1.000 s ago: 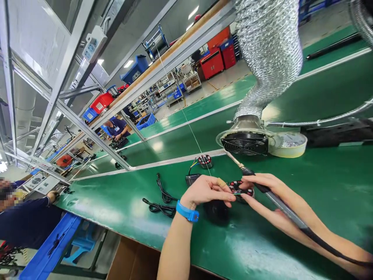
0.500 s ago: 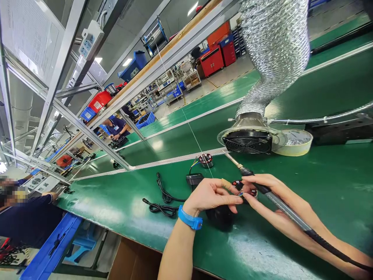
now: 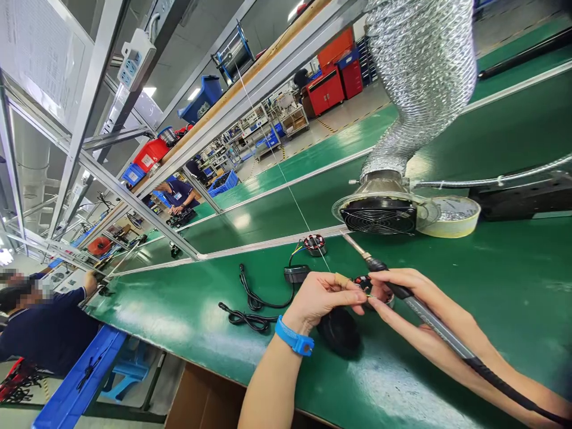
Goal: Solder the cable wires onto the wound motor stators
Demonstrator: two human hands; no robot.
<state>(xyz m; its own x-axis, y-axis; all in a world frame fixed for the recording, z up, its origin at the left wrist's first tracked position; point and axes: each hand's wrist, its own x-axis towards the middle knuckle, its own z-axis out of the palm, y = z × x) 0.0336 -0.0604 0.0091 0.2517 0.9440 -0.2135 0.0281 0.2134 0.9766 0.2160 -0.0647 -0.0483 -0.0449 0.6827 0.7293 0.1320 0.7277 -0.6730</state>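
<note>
"Pinching what, that left hand (image 3: 328, 298)?"

"A small red-and-black wound coil (image 3: 363, 282). Thumb and forefinger form a clenched grip on its near edge. It sits low over the green surface (image 3: 491, 286), in front of the extractor fan (image 3: 378, 215), on the person's side of it."

"And the right hand (image 3: 402, 298)?"

"Its grip is closed round a soldering iron (image 3: 440, 329), with one outstretched fingertip meeting the coil from the other side. The iron's metal tip points up toward the fan's lower edge and stops just short of it."

"Anything under the hands?"

"A black round object (image 3: 342, 333) lies on the surface, further from the fan than the coil and partly under the left hand. There is a blue wristband (image 3: 295, 339) on that wrist."

"What else lies around the fan?"

"A second coil (image 3: 314, 243) with coloured leads lies near the fan, toward the person's left. A black adapter (image 3: 295, 273) and its looped cable (image 3: 250, 301) lie further out the same way. Touching the fan's other side is a cream-rimmed round dish (image 3: 465, 223). A silver foil duct (image 3: 420, 89) rises from the fan's back. Well away from the fan, at the surface's far left end, a co-worker (image 3: 44, 325) in dark blue leans in."
</note>
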